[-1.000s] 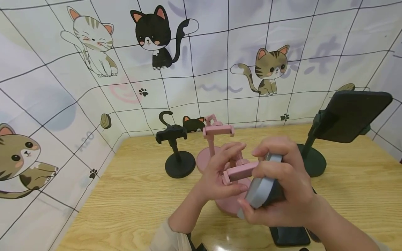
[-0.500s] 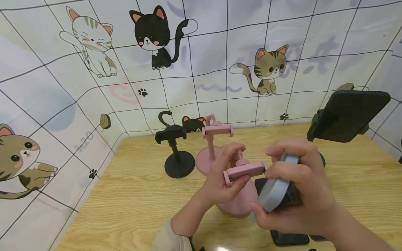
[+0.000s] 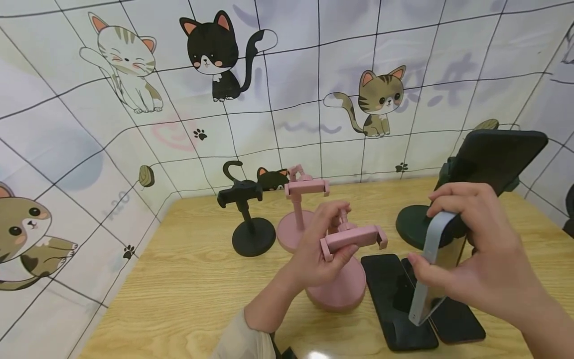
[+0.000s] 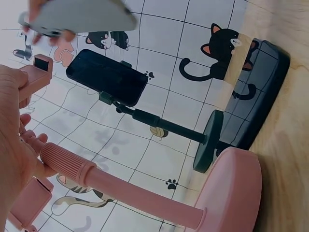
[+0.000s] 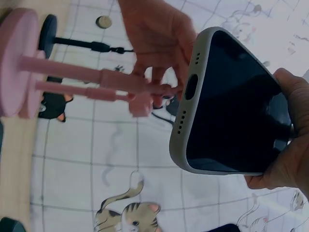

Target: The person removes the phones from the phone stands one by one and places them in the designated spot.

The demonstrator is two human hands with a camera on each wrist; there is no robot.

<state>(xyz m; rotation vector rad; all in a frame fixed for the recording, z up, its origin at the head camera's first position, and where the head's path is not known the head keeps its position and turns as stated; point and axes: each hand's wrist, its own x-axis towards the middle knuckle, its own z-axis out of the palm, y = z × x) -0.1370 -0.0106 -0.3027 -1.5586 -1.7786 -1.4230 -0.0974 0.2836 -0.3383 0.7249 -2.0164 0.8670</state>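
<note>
My left hand (image 3: 316, 254) grips the head of a pink phone stand (image 3: 338, 286), just behind its clamp (image 3: 356, 240). The clamp holds nothing. In the left wrist view, the stand's ribbed collar and pole (image 4: 140, 195) run down to its round base. To the right, apart from the clamp, my right hand (image 3: 491, 259) holds a phone (image 5: 236, 106) by its edges. That phone has a pale grey case (image 3: 425, 281), and its dark screen shows in the right wrist view, with the charging port end towards the left hand.
Two dark phones lie on the table, one (image 3: 394, 304) beside the pink base and another (image 3: 459, 319) to its right. Behind the right hand stands a dark green stand (image 3: 410, 224) bearing a phone (image 3: 498, 159). A black stand (image 3: 253, 237) and a second pink stand (image 3: 307, 187) stand further back.
My right hand has drawn the pale-cased phone away from the pink clamp, to the right, and turned it more upright. The left hand stays on the stand, its thumb now against the clamp.
</note>
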